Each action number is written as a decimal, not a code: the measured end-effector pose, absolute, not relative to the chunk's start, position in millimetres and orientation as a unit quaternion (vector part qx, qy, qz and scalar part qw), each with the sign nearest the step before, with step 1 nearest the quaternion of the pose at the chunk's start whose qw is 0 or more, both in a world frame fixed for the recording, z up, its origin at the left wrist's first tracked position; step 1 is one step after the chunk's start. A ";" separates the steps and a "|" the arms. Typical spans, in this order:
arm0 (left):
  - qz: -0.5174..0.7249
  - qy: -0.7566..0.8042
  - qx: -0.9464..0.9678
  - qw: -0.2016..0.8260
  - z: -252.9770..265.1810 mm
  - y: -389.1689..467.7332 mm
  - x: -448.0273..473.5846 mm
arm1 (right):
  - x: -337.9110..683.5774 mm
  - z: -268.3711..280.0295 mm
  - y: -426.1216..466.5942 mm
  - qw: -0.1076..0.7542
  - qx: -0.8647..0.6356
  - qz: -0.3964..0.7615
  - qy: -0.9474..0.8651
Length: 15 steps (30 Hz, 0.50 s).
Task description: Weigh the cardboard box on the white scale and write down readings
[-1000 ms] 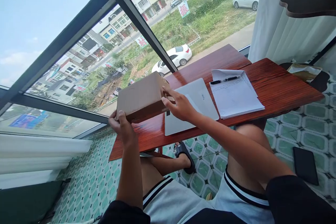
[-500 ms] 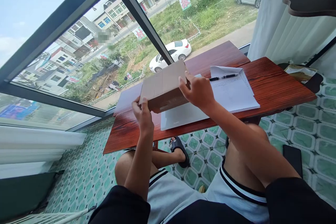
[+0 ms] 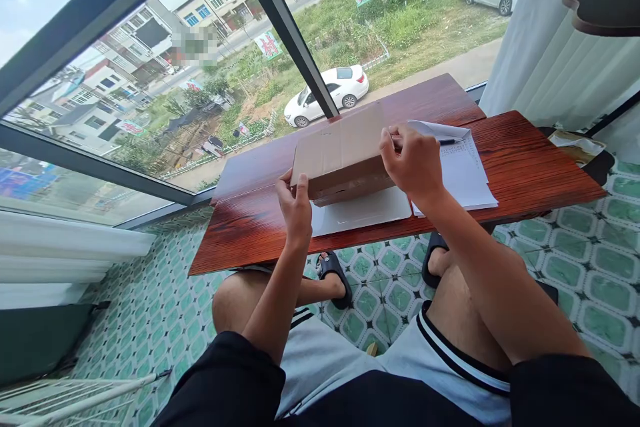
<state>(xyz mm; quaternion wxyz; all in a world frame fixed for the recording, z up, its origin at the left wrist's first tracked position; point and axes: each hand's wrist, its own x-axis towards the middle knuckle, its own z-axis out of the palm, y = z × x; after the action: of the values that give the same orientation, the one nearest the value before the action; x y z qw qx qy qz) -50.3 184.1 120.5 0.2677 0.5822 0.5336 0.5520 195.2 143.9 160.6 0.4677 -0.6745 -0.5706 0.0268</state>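
A brown cardboard box (image 3: 345, 147) is held tilted above the table, with its long side towards me. My left hand (image 3: 296, 210) grips its left end, thumb on the near side and fingers behind. At the right end, my right hand (image 3: 415, 163) is closed with curled fingers against the box edge; what the fingertips pinch is hidden. Beneath the box lies a flat silver-grey slab (image 3: 367, 213), partly covered. Sheets of paper (image 3: 463, 180) with writing are right of it, and a dark pen (image 3: 449, 142) rests on them, half hidden by my right hand.
The reddish wooden table (image 3: 540, 160) stands against a large window with a dark frame (image 3: 287, 27). White curtains (image 3: 545, 60) hang at the right. A dark wavy-edged surface (image 3: 605, 0) juts in at upper right. A white metal rack (image 3: 95, 397) is at lower left.
The box and both hands have shifted to the right in view, and the box sits slightly flatter. My right hand has turned and its fingers are more curled. The camera view has moved a little.
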 end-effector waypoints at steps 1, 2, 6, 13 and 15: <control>0.557 0.537 0.574 0.269 119.9 182.8 -48.4 | 196.3 160.1 143.4 0.464 -0.678 0.024 -0.570; 0.561 0.540 0.566 0.270 119.6 181.4 -46.4 | 197.4 159.6 142.9 0.459 -0.681 0.020 -0.570; 0.565 0.547 0.555 0.269 121.2 176.9 -39.3 | 201.0 158.0 141.7 0.437 -0.690 0.002 -0.576; 0.561 0.547 0.564 0.260 125.5 174.8 -35.3 | 201.0 157.5 143.0 0.415 -0.702 -0.007 -0.580; 0.561 0.545 0.566 0.259 125.2 173.8 -35.5 | 200.2 156.7 143.3 0.417 -0.698 -0.011 -0.583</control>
<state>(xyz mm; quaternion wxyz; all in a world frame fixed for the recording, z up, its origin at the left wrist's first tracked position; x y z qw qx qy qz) -35.5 173.8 125.2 0.2593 0.5663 0.5449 0.5614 200.2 143.3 156.7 0.4165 -0.6977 -0.5827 -0.0112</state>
